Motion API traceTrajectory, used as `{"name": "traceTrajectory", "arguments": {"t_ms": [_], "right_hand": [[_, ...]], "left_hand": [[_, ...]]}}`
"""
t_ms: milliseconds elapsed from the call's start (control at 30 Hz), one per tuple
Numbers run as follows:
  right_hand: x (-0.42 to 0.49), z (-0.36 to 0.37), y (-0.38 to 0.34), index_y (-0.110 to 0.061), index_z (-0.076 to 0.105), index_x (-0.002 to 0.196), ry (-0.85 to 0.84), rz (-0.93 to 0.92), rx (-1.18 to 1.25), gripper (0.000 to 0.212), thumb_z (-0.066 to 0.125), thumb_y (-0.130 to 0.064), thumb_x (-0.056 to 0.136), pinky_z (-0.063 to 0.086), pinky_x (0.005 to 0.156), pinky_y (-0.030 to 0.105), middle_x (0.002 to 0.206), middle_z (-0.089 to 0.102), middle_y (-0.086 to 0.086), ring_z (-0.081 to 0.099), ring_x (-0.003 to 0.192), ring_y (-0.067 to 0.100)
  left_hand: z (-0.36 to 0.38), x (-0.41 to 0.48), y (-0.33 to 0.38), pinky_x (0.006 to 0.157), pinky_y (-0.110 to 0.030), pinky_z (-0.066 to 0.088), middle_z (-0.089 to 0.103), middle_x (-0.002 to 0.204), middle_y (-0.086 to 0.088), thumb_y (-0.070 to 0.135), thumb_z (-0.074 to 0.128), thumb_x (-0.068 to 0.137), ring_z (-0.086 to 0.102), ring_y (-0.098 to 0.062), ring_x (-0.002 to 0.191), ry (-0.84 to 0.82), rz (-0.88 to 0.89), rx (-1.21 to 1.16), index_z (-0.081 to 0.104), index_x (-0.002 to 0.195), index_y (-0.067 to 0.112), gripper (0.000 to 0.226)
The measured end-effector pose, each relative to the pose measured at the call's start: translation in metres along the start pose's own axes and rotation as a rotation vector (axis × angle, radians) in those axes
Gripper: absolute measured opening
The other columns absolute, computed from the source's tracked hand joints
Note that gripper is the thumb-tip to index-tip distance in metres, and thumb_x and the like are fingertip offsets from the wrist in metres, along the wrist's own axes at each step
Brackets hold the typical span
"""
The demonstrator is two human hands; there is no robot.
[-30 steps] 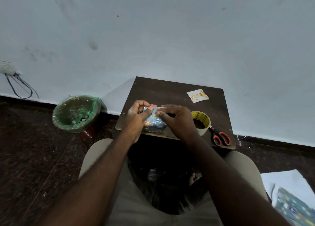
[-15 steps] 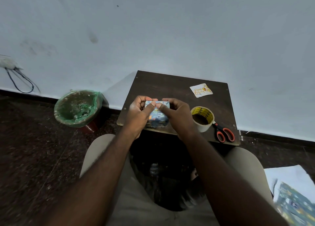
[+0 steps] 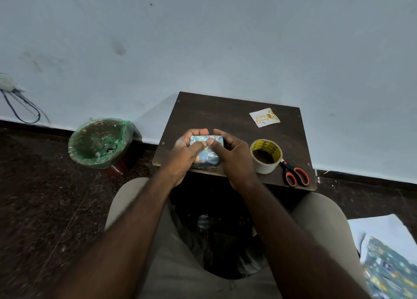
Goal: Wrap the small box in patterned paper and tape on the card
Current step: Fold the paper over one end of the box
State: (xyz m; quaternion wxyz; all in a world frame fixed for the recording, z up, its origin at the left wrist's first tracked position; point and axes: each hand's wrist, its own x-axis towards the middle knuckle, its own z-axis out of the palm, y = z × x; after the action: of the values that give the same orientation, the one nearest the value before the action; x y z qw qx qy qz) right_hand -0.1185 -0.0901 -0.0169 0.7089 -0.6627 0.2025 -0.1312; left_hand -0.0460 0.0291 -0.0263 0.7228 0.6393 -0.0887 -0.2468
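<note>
You are looking down from your own head at a small dark wooden table (image 3: 214, 116) set against a pale wall. Your two hands meet over its near edge.

Your left hand (image 3: 182, 155) and right hand (image 3: 233, 160) both grasp the small box (image 3: 206, 157), which is already covered in blue paper printed with yellow and orange spots. The fingers (image 3: 198, 131) of each hand curl over the far side of the box. The two thumbs (image 3: 213, 143) press down on its top, tip to tip near the middle. The box sits at the table's near edge (your hands hide its underside, so you cannot tell whether it rests on the wood).

A white card (image 3: 264, 117) with gold "Happy Birthday" lettering lies flat on the far right part of the table, well apart from the box. A wide roll of tape (image 3: 264, 169) lies just right of your right hand, its hole facing up and yellow print on its rim. A pair of scissors (image 3: 295, 174) with orange and black handles lies just beside the roll at the near right corner, handles towards you.

On the dark floor left of the table stands a round bin (image 3: 123, 131) lined with a green bag. At the lower right, a sheet of blue patterned paper (image 3: 392, 269) lies on the floor. Your knees, in beige trousers, frame the table.
</note>
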Motion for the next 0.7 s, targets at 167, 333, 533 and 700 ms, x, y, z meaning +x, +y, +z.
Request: {"name": "traceTrajectory", "arguments": {"t_ms": [167,333,533,700], "right_hand": [[-0.005,0.009,-0.002,-0.015,0.052,0.142,0.044,-0.003,-0.067,0.040,0.052,-0.020,0.103,0.059,0.089,0.036,0.112,0.069,-0.008,0.071,0.098,0.010],[-0.004,0.014,-0.006,-0.014,0.063,0.132,0.086,0.028,-0.020,0.032,0.050,-0.023,0.103,0.058,0.091,0.045,0.117,0.071,0.009,0.071,0.101,0.021],[-0.001,0.008,-0.014,-0.002,0.071,0.091,0.075,0.044,-0.067,0.037,0.050,-0.029,0.104,0.060,0.074,0.039,0.085,0.075,0.012,0.075,0.079,0.025],[0.004,0.011,-0.016,-0.016,0.067,0.087,0.068,0.081,-0.123,0.034,0.044,-0.032,0.105,0.059,0.085,0.048,0.089,0.074,0.007,0.074,0.085,0.023]], "left_hand": [[0.001,-0.002,-0.004,0.081,-0.037,0.058,0.068,0.118,-0.017,0.000,0.055,0.093,0.070,-0.024,0.094,0.017,0.013,0.037,0.066,0.116,0.017,0.030],[0.002,-0.001,-0.003,0.078,-0.033,0.057,0.066,0.120,-0.012,0.006,0.063,0.088,0.069,-0.018,0.095,0.009,0.020,0.040,0.064,0.111,0.023,0.029],[0.001,-0.003,-0.004,0.088,-0.041,0.057,0.067,0.120,-0.013,0.020,0.067,0.075,0.069,-0.026,0.102,-0.003,-0.012,0.020,0.064,0.114,0.025,0.040],[0.002,-0.001,-0.006,0.083,-0.040,0.056,0.066,0.119,-0.018,0.024,0.071,0.072,0.069,-0.026,0.097,0.056,-0.003,-0.015,0.067,0.110,0.024,0.038]]}}
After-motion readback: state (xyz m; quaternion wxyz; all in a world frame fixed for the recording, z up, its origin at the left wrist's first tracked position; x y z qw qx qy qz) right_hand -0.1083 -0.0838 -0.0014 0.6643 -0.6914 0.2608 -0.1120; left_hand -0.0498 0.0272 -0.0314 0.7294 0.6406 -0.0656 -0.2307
